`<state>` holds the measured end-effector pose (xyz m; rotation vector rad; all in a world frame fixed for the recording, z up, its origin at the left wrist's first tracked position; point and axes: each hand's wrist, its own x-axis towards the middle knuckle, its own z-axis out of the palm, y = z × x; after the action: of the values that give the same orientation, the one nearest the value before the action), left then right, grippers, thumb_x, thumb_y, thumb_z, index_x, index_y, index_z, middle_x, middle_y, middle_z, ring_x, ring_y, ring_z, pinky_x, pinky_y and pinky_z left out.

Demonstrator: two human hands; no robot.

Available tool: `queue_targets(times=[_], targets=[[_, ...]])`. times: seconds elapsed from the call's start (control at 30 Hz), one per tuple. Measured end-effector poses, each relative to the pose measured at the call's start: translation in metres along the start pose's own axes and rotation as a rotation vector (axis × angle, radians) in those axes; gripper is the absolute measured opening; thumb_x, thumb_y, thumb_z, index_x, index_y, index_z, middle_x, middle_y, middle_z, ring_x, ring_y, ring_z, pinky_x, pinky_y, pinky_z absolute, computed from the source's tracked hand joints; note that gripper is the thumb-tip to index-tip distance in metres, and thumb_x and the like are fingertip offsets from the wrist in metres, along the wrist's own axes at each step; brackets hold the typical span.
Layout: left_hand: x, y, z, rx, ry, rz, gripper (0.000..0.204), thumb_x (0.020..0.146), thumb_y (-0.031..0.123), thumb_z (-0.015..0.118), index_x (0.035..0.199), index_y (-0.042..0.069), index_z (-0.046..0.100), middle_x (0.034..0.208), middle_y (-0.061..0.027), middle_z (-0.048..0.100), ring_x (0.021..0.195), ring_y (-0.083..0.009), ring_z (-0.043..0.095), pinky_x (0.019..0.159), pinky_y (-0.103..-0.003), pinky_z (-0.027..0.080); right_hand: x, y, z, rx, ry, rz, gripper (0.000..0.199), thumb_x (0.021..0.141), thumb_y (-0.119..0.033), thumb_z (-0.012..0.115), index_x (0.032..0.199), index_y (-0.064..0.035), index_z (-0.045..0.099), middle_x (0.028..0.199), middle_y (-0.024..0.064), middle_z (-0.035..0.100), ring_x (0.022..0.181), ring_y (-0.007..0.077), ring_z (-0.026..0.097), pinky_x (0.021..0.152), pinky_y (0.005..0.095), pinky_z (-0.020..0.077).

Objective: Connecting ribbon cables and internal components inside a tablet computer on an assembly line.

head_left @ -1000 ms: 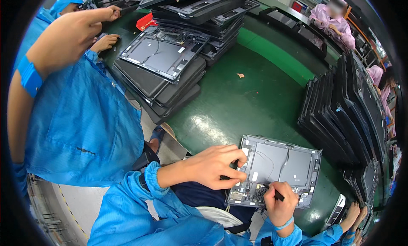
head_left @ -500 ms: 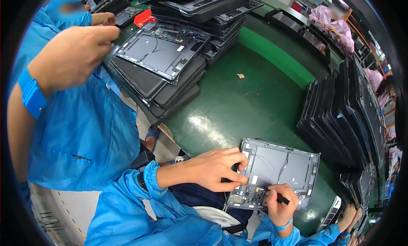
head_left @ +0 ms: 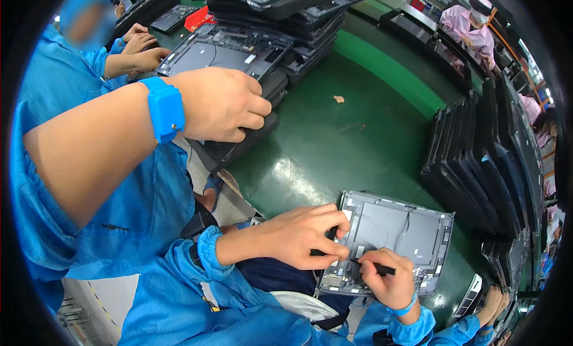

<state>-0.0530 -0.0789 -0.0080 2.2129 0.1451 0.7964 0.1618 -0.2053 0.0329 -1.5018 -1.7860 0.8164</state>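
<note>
An opened tablet or laptop casing [head_left: 391, 232], grey inside with thin cables and a circuit board at its near edge, lies on the green table in front of me. My left hand [head_left: 304, 238] is at its left edge, fingers curled, with something dark between them that I cannot make out. A slim black tool [head_left: 382, 268] is pinched in my right hand [head_left: 391, 280]. Its tip points left, close to my left fingertips, over the circuit board [head_left: 340, 280]. The parts under the fingers are hidden.
A co-worker's hand [head_left: 221, 104] with a blue wristband reaches over a pile of similar casings [head_left: 233, 50] at the left. More dark casings [head_left: 477, 161] stand upright on the right. A small tan scrap [head_left: 339, 99] lies on the table [head_left: 334, 149].
My right hand has shifted slightly left and up, its tool tip now near my left fingertips. My left hand stays about in place. The co-worker's hand has come right, over the casings.
</note>
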Motion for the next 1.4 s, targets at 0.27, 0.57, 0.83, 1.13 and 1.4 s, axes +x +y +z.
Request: queue_targets(times=[0.27, 0.57, 0.83, 1.13, 1.4], targets=[[-0.003, -0.004, 0.004, -0.005, 0.010, 0.020, 0.014, 0.076, 0.015, 0.073, 0.090, 0.015, 0.073, 0.096, -0.0055, 0.053, 0.082, -0.0245, 0.054, 0.063, -0.036, 0.045, 0.004, 0.003, 0.004, 0.107, -0.002, -0.047, 0.012, 0.082, 0.000, 0.073, 0.094, -0.0030, 0.071, 0.079, 0.0092, 0.069, 0.060, 0.0206, 0.066, 0.054, 0.0295, 0.0525], [-0.005, -0.003, 0.004, 0.007, -0.010, -0.014, 0.022, 0.073, 0.010, 0.074, 0.094, 0.014, 0.075, 0.097, -0.0063, 0.055, 0.085, -0.0238, 0.057, 0.068, -0.033, 0.051, 0.004, 0.002, -0.002, -0.002, -0.038, -0.063, 0.015, 0.082, 0.000, 0.072, 0.096, -0.0024, 0.069, 0.080, 0.0105, 0.068, 0.060, 0.0236, 0.066, 0.054, 0.0310, 0.0523], [-0.002, -0.004, 0.004, 0.027, 0.007, 0.025, 0.017, 0.076, 0.011, 0.074, 0.092, 0.014, 0.074, 0.098, -0.0057, 0.056, 0.082, -0.0238, 0.057, 0.067, -0.033, 0.050, 0.006, 0.002, 0.001, 0.064, -0.036, -0.035, 0.012, 0.084, -0.001, 0.072, 0.095, -0.0024, 0.070, 0.081, 0.0093, 0.069, 0.066, 0.0217, 0.069, 0.057, 0.0296, 0.0534], [-0.004, -0.003, 0.006, 0.018, 0.000, 0.004, 0.019, 0.075, 0.011, 0.075, 0.094, 0.015, 0.075, 0.099, -0.0059, 0.056, 0.083, -0.0237, 0.057, 0.068, -0.033, 0.051, 0.004, -0.001, -0.007, -0.073, -0.026, -0.075, 0.013, 0.081, 0.000, 0.071, 0.093, -0.0035, 0.069, 0.078, 0.0086, 0.067, 0.061, 0.0236, 0.066, 0.055, 0.0316, 0.0529], [-0.007, -0.001, 0.008, 0.027, -0.015, -0.027, 0.018, 0.075, 0.011, 0.074, 0.093, 0.015, 0.075, 0.098, -0.0051, 0.056, 0.084, -0.0232, 0.058, 0.068, -0.033, 0.051, -0.019, 0.009, -0.014, 0.107, 0.101, 0.164, 0.005, 0.082, 0.000, 0.069, 0.087, -0.0010, 0.070, 0.072, 0.0093, 0.068, 0.061, 0.0184, 0.067, 0.055, 0.0297, 0.0514]])
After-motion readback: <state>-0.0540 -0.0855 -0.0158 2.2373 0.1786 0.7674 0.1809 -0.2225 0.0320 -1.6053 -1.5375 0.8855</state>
